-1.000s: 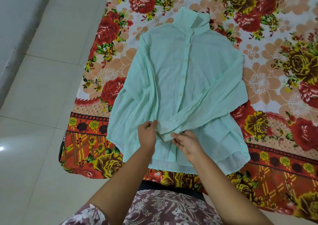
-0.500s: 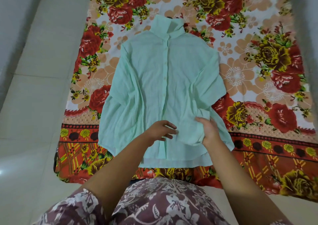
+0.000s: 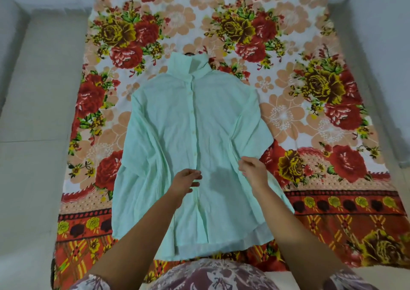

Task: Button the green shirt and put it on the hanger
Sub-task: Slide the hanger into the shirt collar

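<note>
Green shirt (image 3: 195,147) lies flat, front up, on a floral blanket (image 3: 288,94) spread over the pale tiled floor (image 3: 33,123), collar at the far end, hem nearest the person. Placket runs down the middle with a row of small buttons (image 3: 192,132) visible along it; upper ones look fastened, lower part partly hidden by the left hand so cannot tell there. Both sleeves are folded in along the shirt's sides. A small dark curved bit (image 3: 188,53) pokes out just past the collar, too small to identify for sure. Left hand (image 3: 185,180) hovers at the placket in the lower half of the shirt, fingers loosely curled, thumb and fingertips apart, gripping nothing. Right hand (image 3: 254,171) sits over the shirt's right side near the folded sleeve, fingers slightly bent and spread, also not gripping anything; cannot tell if it touches the fabric. Both forearms are bare, patterned sleeves (image 3: 93,283) at the bottom edge.
</note>
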